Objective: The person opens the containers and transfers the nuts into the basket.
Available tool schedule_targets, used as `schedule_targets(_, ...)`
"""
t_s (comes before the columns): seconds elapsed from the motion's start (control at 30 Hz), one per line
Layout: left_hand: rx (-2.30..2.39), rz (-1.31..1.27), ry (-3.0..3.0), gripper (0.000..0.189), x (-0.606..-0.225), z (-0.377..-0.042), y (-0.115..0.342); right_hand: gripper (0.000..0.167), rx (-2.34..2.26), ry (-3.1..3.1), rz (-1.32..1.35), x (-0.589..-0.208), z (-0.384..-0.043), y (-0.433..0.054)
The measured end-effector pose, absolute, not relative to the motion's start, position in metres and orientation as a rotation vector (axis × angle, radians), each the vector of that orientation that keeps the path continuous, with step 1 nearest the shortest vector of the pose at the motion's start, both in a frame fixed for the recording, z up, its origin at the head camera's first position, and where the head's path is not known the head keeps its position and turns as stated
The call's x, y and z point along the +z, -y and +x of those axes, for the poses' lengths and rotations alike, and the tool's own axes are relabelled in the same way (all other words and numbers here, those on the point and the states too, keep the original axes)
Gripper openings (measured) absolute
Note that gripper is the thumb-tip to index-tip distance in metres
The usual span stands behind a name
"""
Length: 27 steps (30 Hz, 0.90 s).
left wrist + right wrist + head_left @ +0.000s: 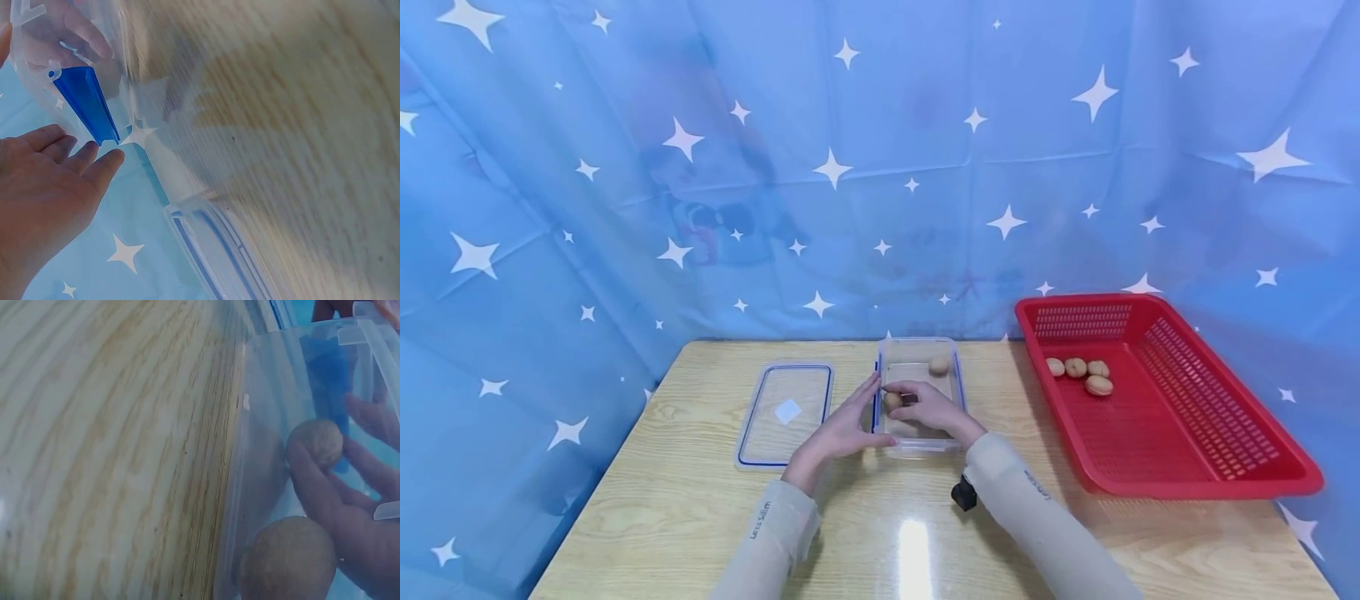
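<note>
A clear plastic container [917, 445] with blue side latches stands on the table. My right hand [931, 406] reaches inside it and pinches a walnut [892, 401] near the left wall. The right wrist view shows that walnut [317, 442] between thumb and fingers, low in the container, with a second walnut [289, 562] closer to the camera. From above, this second walnut [939, 366] lies toward the far right. My left hand [844, 429] steadies the container's left side, fingers extended along it and thumb at the near end. In the left wrist view its fingertips are beside a blue latch [86, 100].
The container's lid [784, 415], with a blue seal and a white label, lies flat to the left. On the right stands a red basket [1157, 450] with several walnuts [1098, 385] at its left side. A blue star-patterned curtain [880, 208] hangs behind the table [865, 542].
</note>
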State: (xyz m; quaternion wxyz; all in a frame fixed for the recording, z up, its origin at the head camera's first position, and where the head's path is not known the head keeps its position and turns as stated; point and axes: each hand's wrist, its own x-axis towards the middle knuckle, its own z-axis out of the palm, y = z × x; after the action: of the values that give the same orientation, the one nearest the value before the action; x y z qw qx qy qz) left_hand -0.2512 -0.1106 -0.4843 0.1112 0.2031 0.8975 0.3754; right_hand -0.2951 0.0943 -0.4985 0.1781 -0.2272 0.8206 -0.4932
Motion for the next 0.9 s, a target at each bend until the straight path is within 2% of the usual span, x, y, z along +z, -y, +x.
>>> schedule_targets(0.6,1.138,0.584,-2.608,0.107,-0.4842,-0.2526,0.1121,0.053,-1.471,-2.361,-0.446,-0.4993,-0.2944,-0.0908)
schedule_targets(0.9,1.141,0.591,-2.610,0.108,-0.4827,-0.2510,0.1107,0.042,-1.538,-2.489,-0.404,-0.4971,-0.2923,-0.0908)
